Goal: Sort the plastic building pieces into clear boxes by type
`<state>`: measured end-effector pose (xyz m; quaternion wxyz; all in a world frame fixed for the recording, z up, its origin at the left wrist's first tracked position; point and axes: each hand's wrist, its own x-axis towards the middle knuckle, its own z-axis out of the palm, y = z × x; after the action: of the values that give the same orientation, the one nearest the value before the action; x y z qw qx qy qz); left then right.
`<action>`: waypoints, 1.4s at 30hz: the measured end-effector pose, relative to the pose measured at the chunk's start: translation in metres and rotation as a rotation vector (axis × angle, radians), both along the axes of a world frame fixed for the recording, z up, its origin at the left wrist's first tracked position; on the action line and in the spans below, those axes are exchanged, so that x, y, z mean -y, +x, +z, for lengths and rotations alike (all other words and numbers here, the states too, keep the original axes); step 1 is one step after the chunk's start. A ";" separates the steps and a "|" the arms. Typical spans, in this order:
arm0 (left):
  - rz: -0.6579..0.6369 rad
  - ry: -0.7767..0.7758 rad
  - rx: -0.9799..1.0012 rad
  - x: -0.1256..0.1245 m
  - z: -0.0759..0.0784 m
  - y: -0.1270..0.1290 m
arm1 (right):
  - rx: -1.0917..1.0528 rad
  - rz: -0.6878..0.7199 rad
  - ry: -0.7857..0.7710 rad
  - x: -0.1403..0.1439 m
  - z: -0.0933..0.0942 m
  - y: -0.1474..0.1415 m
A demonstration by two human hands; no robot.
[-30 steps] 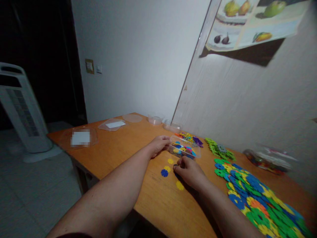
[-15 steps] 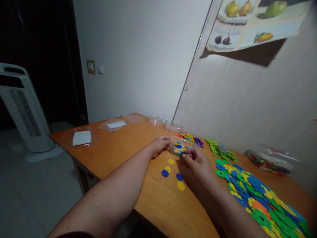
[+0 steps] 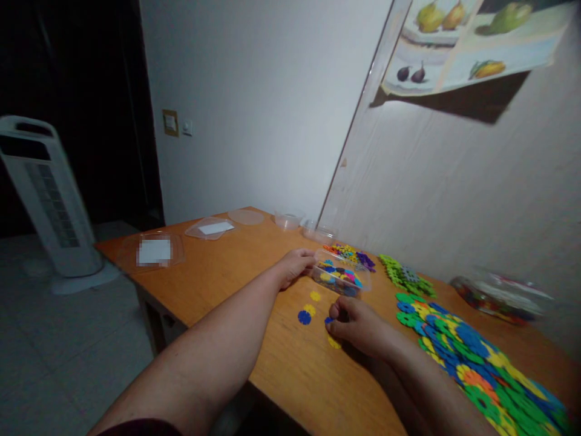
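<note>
My left hand (image 3: 296, 266) grips the left end of a clear plastic box (image 3: 365, 280), fingers closed on its rim. Blue, yellow and pink flower-shaped discs (image 3: 339, 275) lie inside the box. In front of it my right hand (image 3: 358, 321) is lowered to the table, thumb and fingers pinched at a blue flower-shaped disc (image 3: 328, 320) that they partly cover. Just below that hand a yellow disc (image 3: 334, 343) is partly hidden. To the left lie another blue disc (image 3: 304, 317) and two yellow discs, one of them (image 3: 315, 296) nearer the box.
A big pile of coloured discs (image 3: 472, 345) spreads along the right of the wooden table (image 3: 236, 266). Behind are green pieces (image 3: 397, 272), small mixed pieces (image 3: 349, 252), a filled bag or container (image 3: 499, 297) and clear tubs (image 3: 288, 219). Clear lids (image 3: 209, 228) lie at the left.
My right hand has come away from the box, down toward me, to the blue and yellow discs on the table. My left hand stays at the box.
</note>
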<state>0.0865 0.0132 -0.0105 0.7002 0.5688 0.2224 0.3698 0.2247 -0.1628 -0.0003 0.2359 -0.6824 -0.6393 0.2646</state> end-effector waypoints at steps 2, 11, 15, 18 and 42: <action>-0.016 0.012 -0.003 0.000 0.001 0.000 | -0.035 -0.020 -0.006 -0.002 -0.004 -0.002; -0.017 0.020 0.007 0.000 0.000 -0.001 | -0.517 -0.314 0.460 -0.008 0.029 -0.006; -0.017 0.014 -0.002 0.001 0.001 -0.001 | -0.439 -0.299 0.334 0.002 0.041 -0.001; -0.016 0.009 -0.003 0.002 0.002 -0.001 | -0.356 -0.044 -0.049 0.013 0.035 0.001; -0.006 0.026 0.010 0.000 0.000 0.000 | -0.663 -0.326 0.485 0.003 0.053 -0.015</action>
<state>0.0870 0.0135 -0.0103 0.6949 0.5766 0.2127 0.3734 0.2099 -0.1661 0.0526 0.6202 -0.5776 -0.4565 0.2707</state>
